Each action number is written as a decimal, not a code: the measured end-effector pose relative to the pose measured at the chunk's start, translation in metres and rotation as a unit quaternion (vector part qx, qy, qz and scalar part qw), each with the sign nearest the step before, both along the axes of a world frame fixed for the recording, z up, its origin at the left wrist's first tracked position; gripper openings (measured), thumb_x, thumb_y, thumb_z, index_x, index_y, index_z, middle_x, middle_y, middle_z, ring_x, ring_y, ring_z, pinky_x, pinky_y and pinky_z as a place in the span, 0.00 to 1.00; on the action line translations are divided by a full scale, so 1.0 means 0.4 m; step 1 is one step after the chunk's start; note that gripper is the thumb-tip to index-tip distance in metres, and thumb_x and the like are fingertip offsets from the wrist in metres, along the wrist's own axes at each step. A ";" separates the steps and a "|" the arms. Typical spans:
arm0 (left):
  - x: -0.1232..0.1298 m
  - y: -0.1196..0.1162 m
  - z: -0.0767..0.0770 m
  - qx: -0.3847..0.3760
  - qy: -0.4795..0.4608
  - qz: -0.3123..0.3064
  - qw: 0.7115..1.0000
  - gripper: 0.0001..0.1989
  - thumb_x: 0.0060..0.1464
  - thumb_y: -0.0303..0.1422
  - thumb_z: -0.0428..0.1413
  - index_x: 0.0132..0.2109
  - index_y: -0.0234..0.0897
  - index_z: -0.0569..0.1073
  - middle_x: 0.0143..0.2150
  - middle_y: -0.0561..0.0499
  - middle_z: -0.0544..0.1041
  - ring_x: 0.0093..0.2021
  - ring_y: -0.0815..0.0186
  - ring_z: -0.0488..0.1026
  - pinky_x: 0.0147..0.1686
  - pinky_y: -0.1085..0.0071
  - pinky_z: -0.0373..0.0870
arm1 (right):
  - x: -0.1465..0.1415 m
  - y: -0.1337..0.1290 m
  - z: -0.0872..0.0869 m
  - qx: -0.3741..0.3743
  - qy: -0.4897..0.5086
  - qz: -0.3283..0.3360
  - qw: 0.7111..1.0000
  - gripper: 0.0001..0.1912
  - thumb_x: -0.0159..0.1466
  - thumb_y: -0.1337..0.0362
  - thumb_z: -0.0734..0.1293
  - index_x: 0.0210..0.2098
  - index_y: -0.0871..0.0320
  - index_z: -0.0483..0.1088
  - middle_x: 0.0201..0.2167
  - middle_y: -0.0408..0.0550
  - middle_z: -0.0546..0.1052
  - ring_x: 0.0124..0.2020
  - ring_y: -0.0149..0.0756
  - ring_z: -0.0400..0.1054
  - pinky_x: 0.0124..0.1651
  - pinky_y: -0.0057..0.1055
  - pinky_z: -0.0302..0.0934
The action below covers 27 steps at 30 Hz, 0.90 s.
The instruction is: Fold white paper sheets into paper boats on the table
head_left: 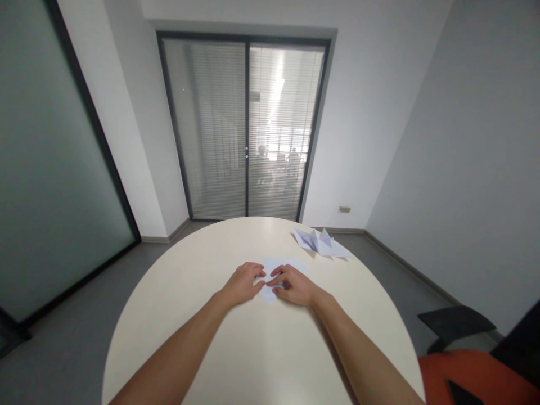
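A sheet of pale bluish-white paper (272, 262) lies flat on the round table (177, 287), partly covered by both hands. My left hand (244, 281) rests at its left edge, fingers slightly bent and the thumb apart from them. From the right, my right hand (293, 284) touches the paper with spread, bent fingertips. The two hands almost meet at the paper's middle, and neither grips it visibly. Whether the paper has creases under the fingers is too blurred to tell.
Folded white paper pieces (318, 243) with upright points sit near the table's far right edge. An orange chair with a black armrest (458, 326) stands at the right. Beyond the table is a glass door with blinds (206, 135).
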State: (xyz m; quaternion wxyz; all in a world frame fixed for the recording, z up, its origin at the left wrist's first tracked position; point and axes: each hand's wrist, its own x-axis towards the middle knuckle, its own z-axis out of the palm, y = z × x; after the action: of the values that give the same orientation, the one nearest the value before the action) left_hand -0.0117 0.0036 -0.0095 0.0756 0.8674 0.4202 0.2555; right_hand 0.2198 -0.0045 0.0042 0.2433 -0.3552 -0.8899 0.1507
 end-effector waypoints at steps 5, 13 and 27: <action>0.000 -0.001 0.009 -0.002 0.021 -0.023 1.000 0.13 0.60 0.32 0.55 0.50 0.41 0.77 0.56 0.48 0.76 0.57 0.60 0.70 0.60 0.62 0.64 | 0.002 0.003 -0.008 0.009 0.000 0.005 1.000 0.16 0.60 0.64 0.70 0.47 0.48 0.79 0.49 0.50 0.77 0.47 0.41 0.70 0.50 0.37 0.63; -0.034 0.006 0.008 0.003 0.045 -0.067 0.997 0.16 0.62 0.33 0.52 0.54 0.38 0.75 0.59 0.46 0.74 0.61 0.59 0.68 0.63 0.60 0.62 | 0.037 0.031 -0.003 0.025 -0.039 -0.169 0.985 0.14 0.64 0.64 0.63 0.44 0.55 0.79 0.45 0.52 0.80 0.49 0.43 0.70 0.56 0.36 0.59; -0.013 -0.037 0.035 -0.006 0.070 -0.121 0.990 0.19 0.51 0.30 0.55 0.52 0.39 0.68 0.58 0.44 0.71 0.59 0.56 0.67 0.62 0.59 0.61 | 0.096 0.054 -0.006 -0.033 -0.069 -0.296 0.952 0.11 0.62 0.63 0.64 0.37 0.57 0.79 0.38 0.51 0.80 0.39 0.38 0.73 0.43 0.28 0.61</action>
State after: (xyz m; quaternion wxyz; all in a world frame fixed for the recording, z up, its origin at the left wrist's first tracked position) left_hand -0.0171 -0.0111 0.0043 0.0816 0.9271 0.3183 0.1801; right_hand 0.2584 0.0170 0.0020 0.2028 -0.6198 -0.7542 0.0765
